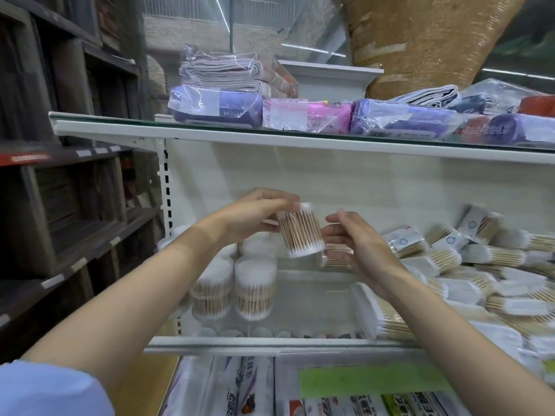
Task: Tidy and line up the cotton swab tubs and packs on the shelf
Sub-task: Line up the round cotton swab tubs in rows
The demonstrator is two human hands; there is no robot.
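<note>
Both hands raised: left hand (255,214) fingers grip tilted swab tub (300,231); right hand (357,244) fingers loosely spread beside it

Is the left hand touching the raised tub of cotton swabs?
Touching. The head view shows the left hand with fingers curled over the top of the raised tub, no gap visible, holding it above the shelf.

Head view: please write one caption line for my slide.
Left hand holds a cotton swab tub above the shelf; right hand open beside it.
</note>
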